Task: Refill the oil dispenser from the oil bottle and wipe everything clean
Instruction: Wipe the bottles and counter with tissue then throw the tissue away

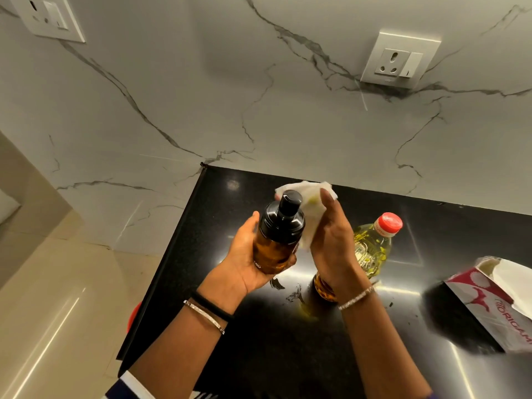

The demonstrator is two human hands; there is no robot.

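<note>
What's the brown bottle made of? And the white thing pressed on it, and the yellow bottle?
The brown dispenser looks like shiny amber glass or hard plastic; I can't tell which. Its pump top looks glossy black plastic. The tissue is soft, crumpled paper with a yellowish stain. The oil bottle seems clear plastic, with moulded ridges and a red cap.

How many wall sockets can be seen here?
2: left socket at the picture's top left corner; right socket upper right, above the counter. More may lie out of frame.
</note>
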